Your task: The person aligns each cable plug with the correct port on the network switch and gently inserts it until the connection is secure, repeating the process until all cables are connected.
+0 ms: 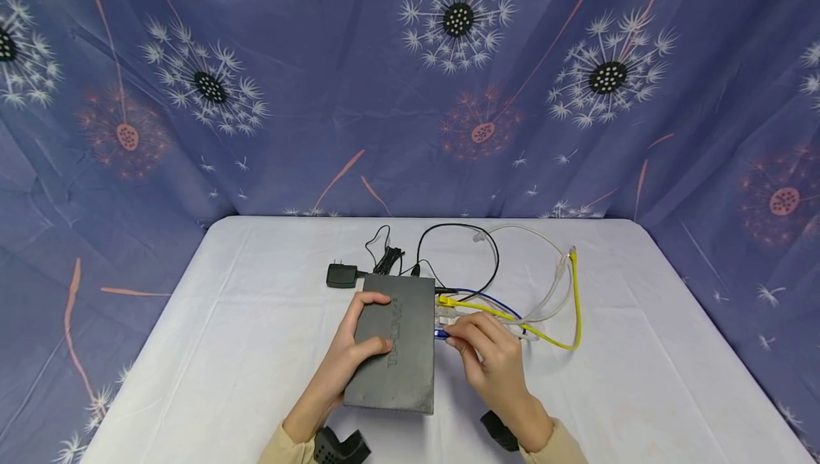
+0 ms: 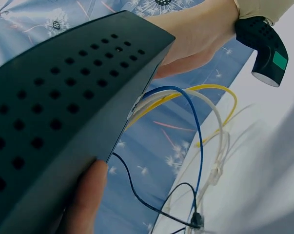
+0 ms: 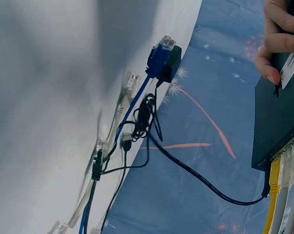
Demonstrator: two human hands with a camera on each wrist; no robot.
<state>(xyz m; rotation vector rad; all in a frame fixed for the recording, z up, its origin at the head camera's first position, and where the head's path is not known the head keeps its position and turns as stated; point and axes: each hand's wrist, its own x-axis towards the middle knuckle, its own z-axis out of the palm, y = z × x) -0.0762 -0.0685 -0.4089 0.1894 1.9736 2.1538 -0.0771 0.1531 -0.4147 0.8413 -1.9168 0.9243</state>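
A dark grey TP-LINK network switch (image 1: 400, 386) is gripped by my left hand (image 1: 346, 354), with the thumb and index finger on its top face. In the left wrist view its perforated side (image 2: 54, 102) fills the left part. My right hand (image 1: 496, 357) pinches a blue network plug (image 1: 441, 334) at the switch's right edge, where the ports are. Above it in the same row are a yellow plug (image 1: 446, 301) and clear-tipped white and grey cables (image 3: 286, 185). A black power cord (image 3: 205, 184) enters the box's end beside the yellow plug.
On the white-covered table (image 1: 211, 350), a black power adapter (image 1: 342, 275) lies beyond the switch with a bundled cord (image 1: 388, 261). Loops of black, white and yellow cable (image 1: 577, 300) spread to the right. A blue patterned curtain (image 1: 359, 80) hangs behind.
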